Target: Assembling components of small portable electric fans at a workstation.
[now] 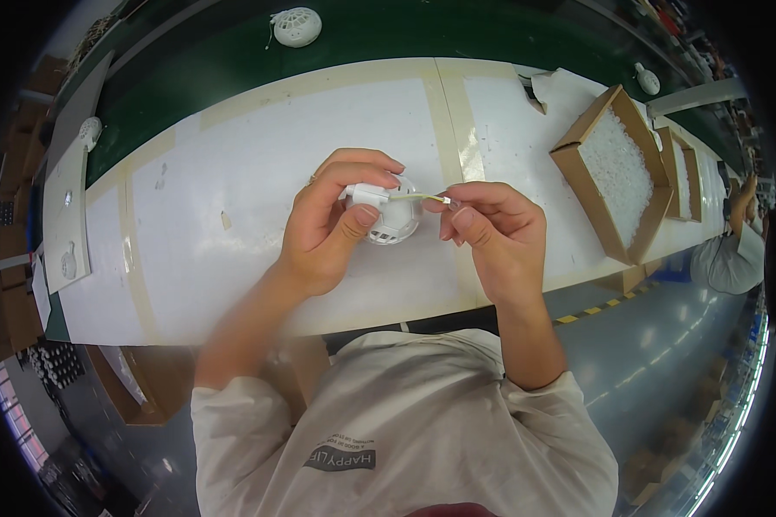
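My left hand (319, 228) is wrapped round a white round vented plastic housing (398, 226), with its slotted side toward me. A white block-like part (371, 194) lies against it under my fingers and thumb. From this block a thin yellowish cable (414, 196) runs across to my right hand (502, 228). There, thumb and fingers pinch the cable's end, where a small white connector (446, 200) shows. A tiny clear piece seems to sit at the fingertips, too small to make out. Both hands are above the white-covered worktable (250, 172).
An open cardboard box (578, 164) of small clear pieces stands at the right, with another box (671, 168) beyond. Past the table runs a green surface (224, 65) bearing a similar vented housing (297, 28). Another person (731, 254) is at the far right. A carton (138, 388) sits below left.
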